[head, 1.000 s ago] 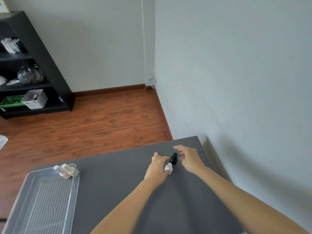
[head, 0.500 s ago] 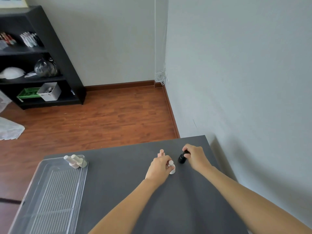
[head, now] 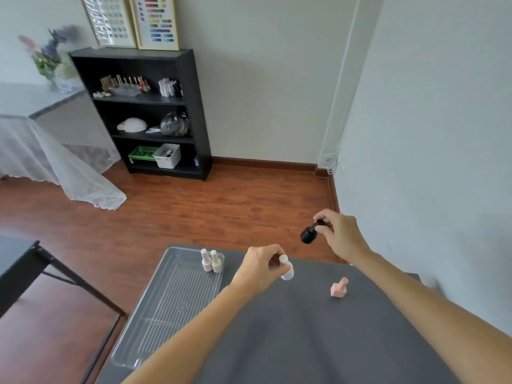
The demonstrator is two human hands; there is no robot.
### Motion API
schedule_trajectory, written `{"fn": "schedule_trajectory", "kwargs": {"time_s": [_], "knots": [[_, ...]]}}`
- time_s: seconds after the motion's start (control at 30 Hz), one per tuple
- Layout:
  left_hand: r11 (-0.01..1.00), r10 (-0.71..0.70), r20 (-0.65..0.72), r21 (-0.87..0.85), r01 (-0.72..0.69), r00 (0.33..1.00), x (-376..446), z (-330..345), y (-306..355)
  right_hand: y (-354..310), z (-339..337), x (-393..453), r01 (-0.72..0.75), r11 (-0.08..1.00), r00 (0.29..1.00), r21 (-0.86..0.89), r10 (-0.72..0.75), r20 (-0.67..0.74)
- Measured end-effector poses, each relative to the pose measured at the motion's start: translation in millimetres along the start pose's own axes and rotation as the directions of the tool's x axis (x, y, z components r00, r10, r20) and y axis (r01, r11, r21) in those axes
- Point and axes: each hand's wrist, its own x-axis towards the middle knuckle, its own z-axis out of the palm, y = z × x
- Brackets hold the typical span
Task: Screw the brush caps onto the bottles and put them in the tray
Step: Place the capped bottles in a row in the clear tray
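My left hand (head: pixel 259 270) grips a small white bottle (head: pixel 287 270) just above the dark grey table (head: pixel 291 345). My right hand (head: pixel 339 236) holds a black bottle (head: pixel 310 233) by its narrow end, raised in the air, tilted, up and to the right of the white one. The two bottles are apart. A pink capped bottle (head: pixel 338 288) stands on the table to the right of my left hand. A clear plastic tray (head: pixel 166 309) lies on the table's left side, with two pale capped bottles (head: pixel 211 261) upright in its far right corner.
A grey wall (head: pixel 429 134) runs close along the table's right side. Beyond the table's far edge lies the wooden floor, with a black shelf unit (head: pixel 149 112) against the back wall. Part of another black table (head: pixel 16 259) shows at the left.
Both hands have lifted off the table, each with its bottle. My right hand rose higher and moved apart from my left. My head turned, so the pink bottle and the shelf now show.
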Motion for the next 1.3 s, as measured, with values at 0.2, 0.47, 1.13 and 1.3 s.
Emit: {"fn": "schedule_trajectory", "kwargs": {"time_s": [0.2, 0.47, 1.13, 1.3], "knots": [[0.991, -0.131, -0.12, 0.017, 0.134, 0.984, -29.7, -86.3, -57.2, -87.1, 73.5, 24.0, 0.135, 0.985, 0.98, 0.103, -0.149, 0.136], [0.961, -0.24, -0.273, 0.069, 0.268, 0.932, -49.6, -161.4, -131.8, -159.8, 166.5, 36.1, 0.176, 0.969, 0.936, 0.173, -0.219, 0.274], [0.921, -0.348, -0.109, 0.146, 0.361, 0.931, 11.8, -154.7, -214.4, -161.5, 273.8, 48.8, 0.178, 0.973, 0.89, -0.15, -0.094, 0.446], [0.916, -0.352, -0.098, 0.168, 0.364, 0.931, 19.0, -150.4, -220.1, -156.3, 281.1, 50.1, 0.186, 0.966, 0.89, -0.18, -0.088, 0.448]]}}
